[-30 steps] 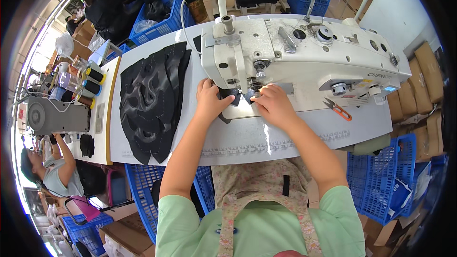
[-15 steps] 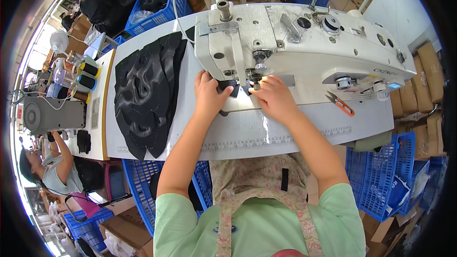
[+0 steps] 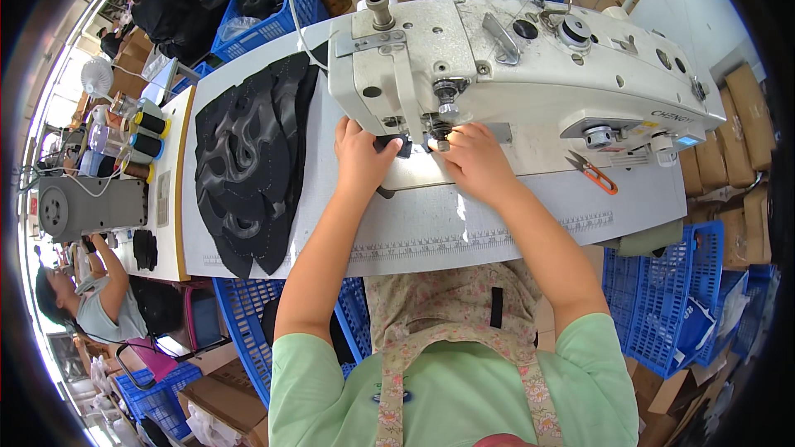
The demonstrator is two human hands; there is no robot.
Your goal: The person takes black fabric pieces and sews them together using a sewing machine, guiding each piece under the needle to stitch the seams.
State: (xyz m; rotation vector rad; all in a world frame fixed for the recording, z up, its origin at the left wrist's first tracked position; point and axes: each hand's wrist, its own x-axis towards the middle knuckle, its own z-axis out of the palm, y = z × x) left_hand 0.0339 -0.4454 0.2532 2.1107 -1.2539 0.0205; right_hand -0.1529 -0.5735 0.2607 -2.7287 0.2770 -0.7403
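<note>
A small black fabric piece lies under the needle area of a white sewing machine. My left hand is on its left side, closed, with the thumb pressed on the fabric and the fingers partly hidden behind the machine head. On the other side, right beside the presser foot, my right hand has its fingers bent and pressed together at the fabric's edge. What lies under those fingertips is mostly hidden. A stack of black cut fabric panels with glossy curved patterns rests left of the machine.
Orange-handled thread snips lie on the pale tabletop at right. Thread spools and a grey motor housing stand at the far left. Blue crates flank me below the table. Another person sits at the left.
The view has shifted slightly. Less of the black fabric shows between my hands, especially by the right fingertips. Both hands stay beside the needle.
</note>
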